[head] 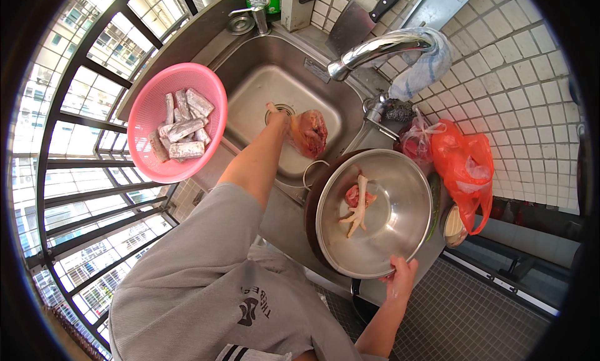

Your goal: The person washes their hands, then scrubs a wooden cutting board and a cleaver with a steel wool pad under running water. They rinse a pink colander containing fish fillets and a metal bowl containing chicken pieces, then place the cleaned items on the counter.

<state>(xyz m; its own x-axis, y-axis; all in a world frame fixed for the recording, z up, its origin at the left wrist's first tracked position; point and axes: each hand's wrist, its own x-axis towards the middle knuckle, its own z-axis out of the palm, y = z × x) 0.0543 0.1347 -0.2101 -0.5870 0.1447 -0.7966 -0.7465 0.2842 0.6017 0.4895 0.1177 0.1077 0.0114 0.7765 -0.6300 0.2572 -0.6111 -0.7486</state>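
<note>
My left hand (pixel 280 119) is down in the steel sink (pixel 241 87), closed around the narrow end of a raw poultry piece (pixel 309 134); the grip is partly hidden. Yellowish skin and a red cut side show on this piece. With my right hand (pixel 401 272) I grip the near rim of a steel bowl (pixel 398 206), fingers partly hidden by it. Inside the bowl lie a chicken foot (pixel 360 206) and a small piece of red raw meat (pixel 352 197). The bowl overlaps a dark brown round thing (pixel 311 220) beneath it.
A pink colander (pixel 213 145) of cut fish pieces (pixel 185 127) sits left of the sink. The faucet (pixel 375 54), draped with a cloth (pixel 424 73), arches over the right side. A cleaver (pixel 354 26) leans by the tiles. Red plastic bags (pixel 464 159) and a green cucumber (pixel 434 201) lie right.
</note>
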